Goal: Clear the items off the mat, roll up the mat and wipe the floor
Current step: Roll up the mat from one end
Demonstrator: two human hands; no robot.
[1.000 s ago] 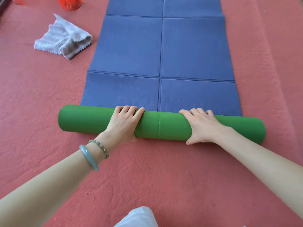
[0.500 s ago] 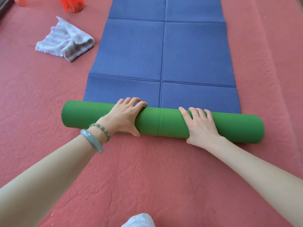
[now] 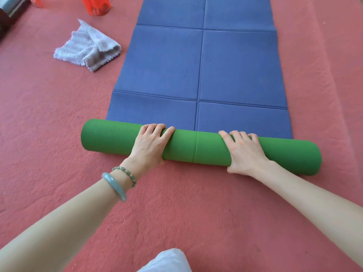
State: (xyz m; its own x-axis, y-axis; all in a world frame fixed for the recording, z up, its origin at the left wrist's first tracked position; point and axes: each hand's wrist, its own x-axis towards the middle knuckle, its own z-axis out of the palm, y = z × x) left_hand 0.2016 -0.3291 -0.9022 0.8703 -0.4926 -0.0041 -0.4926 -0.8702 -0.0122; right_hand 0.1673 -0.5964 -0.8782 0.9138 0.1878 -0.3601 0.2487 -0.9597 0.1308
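A red floor [image 3: 39,118] is seen from above, with two bare forearms reaching forward from the bottom corners. At the upper left, an orange-red container [image 3: 96,5] is cut off by the top edge. Just below it a crumpled pale grey cloth [image 3: 88,48] is laid on the floor, near the mat's left edge but apart from it. The mat [image 3: 200,65] is spread lengthwise away from the viewer, blue side up and creased into rectangular panels. Its near end is wound into a thick green roll [image 3: 196,147] lying crosswise on the floor. The left grip [image 3: 150,148], a bare hand, is closed on the roll left of centre, with fingers curled over the top and the thumb tucked at the near side. A grey-green bangle [image 3: 115,186] and a beaded bracelet [image 3: 125,174] are worn on that wrist. A fold of white fabric [image 3: 167,260] is seen at the bottom edge. The right grip [image 3: 245,152], also a bare hand, is closed on the roll right of centre, fingers spread over the top.
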